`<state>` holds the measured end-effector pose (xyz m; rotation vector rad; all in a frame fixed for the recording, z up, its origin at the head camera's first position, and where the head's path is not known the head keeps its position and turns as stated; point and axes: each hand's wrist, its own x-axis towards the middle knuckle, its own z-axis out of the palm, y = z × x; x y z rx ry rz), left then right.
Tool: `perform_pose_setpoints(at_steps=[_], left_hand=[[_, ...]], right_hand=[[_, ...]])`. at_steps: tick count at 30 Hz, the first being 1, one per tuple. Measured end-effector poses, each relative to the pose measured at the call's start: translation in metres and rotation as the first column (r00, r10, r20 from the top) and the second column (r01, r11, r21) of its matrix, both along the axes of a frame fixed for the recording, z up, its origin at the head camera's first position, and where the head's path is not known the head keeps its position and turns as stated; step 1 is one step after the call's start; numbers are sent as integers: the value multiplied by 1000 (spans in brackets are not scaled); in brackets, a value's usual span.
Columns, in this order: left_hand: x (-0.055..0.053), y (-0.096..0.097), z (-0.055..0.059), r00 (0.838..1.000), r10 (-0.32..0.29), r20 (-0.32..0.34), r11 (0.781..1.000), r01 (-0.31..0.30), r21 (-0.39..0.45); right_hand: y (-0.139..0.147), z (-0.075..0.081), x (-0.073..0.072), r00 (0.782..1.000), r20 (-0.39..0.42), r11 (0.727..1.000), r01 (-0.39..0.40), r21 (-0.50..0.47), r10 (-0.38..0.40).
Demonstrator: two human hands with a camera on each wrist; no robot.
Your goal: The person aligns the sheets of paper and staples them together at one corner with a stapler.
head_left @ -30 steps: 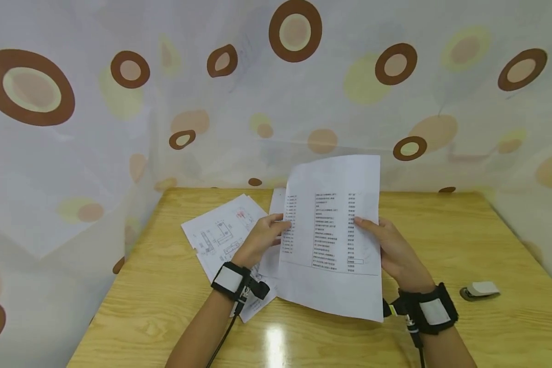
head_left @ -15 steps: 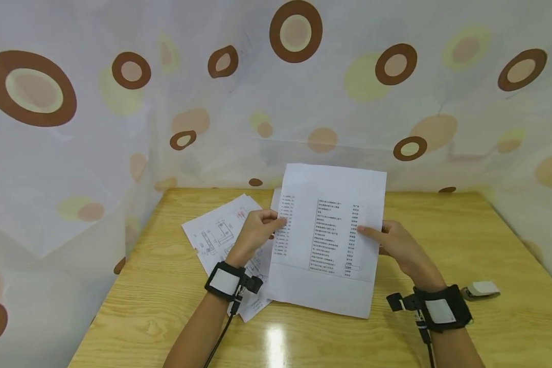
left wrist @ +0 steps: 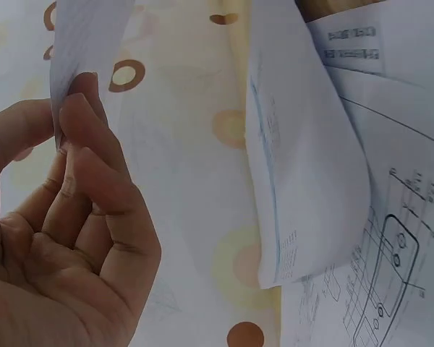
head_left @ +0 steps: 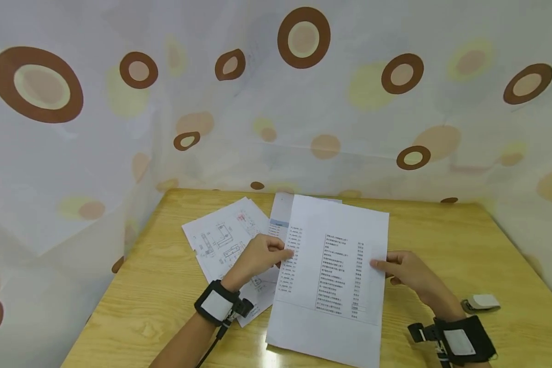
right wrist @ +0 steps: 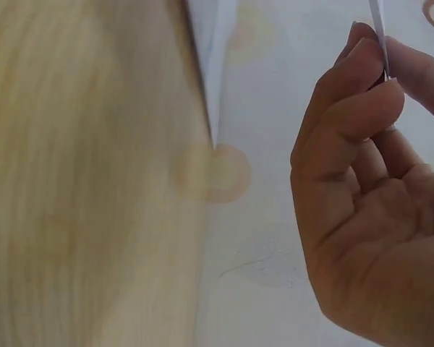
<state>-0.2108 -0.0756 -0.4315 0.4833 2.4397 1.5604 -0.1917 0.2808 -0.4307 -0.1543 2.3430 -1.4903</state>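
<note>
A white printed sheet of paper (head_left: 331,276) with columns of text is held up over the table, tilted toward the head camera. My left hand (head_left: 257,258) pinches its left edge between thumb and fingers; in the left wrist view the same hand (left wrist: 79,210) has its fingertips on the paper's edge. At the opposite edge, my right hand (head_left: 416,278) pinches the sheet, thumb in front and fingers behind. The right wrist view shows that hand (right wrist: 376,188) with the thin paper edge between thumb and fingertips. Whether it is one sheet or more, I cannot tell.
Sheets with technical drawings (head_left: 225,237) lie on the wooden table (head_left: 133,296) to the left. Another printed sheet (head_left: 280,208) lies partly hidden behind the held paper. A white and dark stapler (head_left: 482,303) sits at the right, near the right wrist. A patterned cloth (head_left: 239,107) hangs behind.
Both hands have lowered the sheet toward the table's front edge. It was curved a second ago and now looks flatter. More of the sheet behind shows at the top.
</note>
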Motion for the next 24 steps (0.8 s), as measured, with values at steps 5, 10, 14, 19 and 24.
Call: perform_pose_setpoints(at_steps=[5,10,14,19,24], left_hand=[[7,-2,-4,999,-27,-33,997,25,-67],[13,-7,-6,997,-66,-43,991,60,-118],[19,-8,-9,995,-100,-30,984,94,-152],[26,-6,-10,992,-127,-26,969,119,-217],[31,-2,-14,990,-131,-48,952,112,-286]], right_hand=[[-3,-8,3,1000,21,1000,0,18,0],[-6,-12,7,999,43,999,-19,37,18],[-6,-17,12,998,60,997,-24,76,20],[-5,-24,15,995,94,993,-34,109,23],[-5,-24,14,995,80,988,-72,134,62]])
